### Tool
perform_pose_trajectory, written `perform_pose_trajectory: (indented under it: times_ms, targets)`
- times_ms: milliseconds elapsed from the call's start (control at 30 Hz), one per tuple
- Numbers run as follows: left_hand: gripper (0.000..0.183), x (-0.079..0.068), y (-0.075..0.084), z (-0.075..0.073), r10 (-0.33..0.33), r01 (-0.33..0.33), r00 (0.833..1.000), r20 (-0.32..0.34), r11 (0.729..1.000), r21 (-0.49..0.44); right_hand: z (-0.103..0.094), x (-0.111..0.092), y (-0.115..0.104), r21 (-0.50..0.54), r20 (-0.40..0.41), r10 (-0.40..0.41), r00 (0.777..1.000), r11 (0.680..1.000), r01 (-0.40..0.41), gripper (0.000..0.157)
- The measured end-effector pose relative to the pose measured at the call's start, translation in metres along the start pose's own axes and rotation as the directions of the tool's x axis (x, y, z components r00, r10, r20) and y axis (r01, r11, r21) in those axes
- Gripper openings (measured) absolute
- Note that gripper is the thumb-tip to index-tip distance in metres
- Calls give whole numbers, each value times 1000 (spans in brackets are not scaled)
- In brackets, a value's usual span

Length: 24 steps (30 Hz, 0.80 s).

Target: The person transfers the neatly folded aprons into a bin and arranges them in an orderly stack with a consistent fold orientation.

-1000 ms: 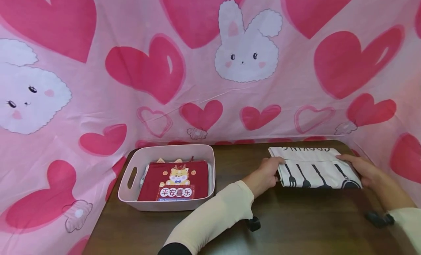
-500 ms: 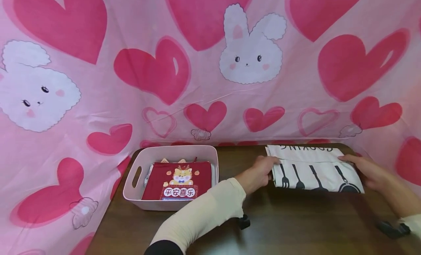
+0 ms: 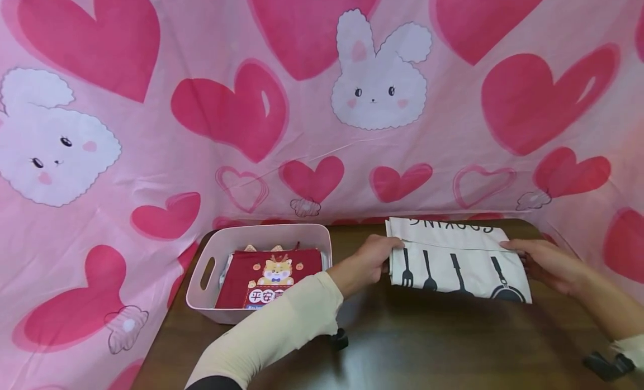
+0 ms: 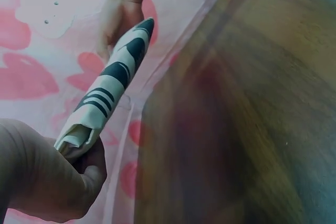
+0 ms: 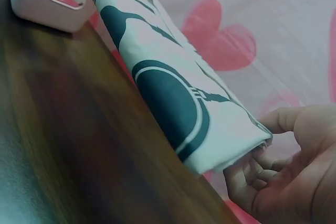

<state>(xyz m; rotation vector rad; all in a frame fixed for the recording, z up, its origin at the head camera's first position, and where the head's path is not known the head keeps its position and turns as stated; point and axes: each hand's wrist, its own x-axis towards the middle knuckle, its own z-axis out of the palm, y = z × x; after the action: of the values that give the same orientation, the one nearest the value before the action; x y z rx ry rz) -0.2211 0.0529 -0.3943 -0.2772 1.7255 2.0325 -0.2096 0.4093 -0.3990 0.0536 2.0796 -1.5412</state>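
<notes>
A folded white cloth (image 3: 443, 265), printed with black cooking utensils and lettering, is held up between both hands over the dark table. My left hand (image 3: 369, 258) pinches its left end, thumb on top and fingers underneath. At the other end, my right hand (image 3: 550, 264) grips the edge the same way. Several folded layers show at the cloth's end in the left wrist view, beside the left hand (image 4: 52, 177). In the right wrist view a printed frying pan (image 5: 170, 100) lies near the right hand (image 5: 294, 161).
Left of the cloth stands a pale pink plastic basket (image 3: 322, 239) with a handle hole. Inside lies a folded dark red cloth (image 3: 238, 275) with a cartoon animal print. My left forearm overlaps the basket's front corner. A pink heart-and-rabbit curtain (image 3: 302, 138) hangs behind the table (image 3: 427, 345).
Both hands have carried the folded cloth leftward, closer to the basket, and its right front corner now sits lower in the head view. The basket stays in place.
</notes>
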Motion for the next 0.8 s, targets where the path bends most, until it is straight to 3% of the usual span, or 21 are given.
perform_pose_trajectory:
  times_ms: [300,567,800]
  targets:
    - [26,-13,14,-26,4,-5,1000,27,999,41,21,1,-14,-18,2,-6,1000,1000,6,32]
    - [29,-28,28,-49,-9,6,999,30,994,105,43,-1,-23,12,-69,-70,995,997,71,25]
    - [31,-34,42,-71,2,-8,999,45,990,139,63,2,-31,82,-83,-128,988,988,134,23]
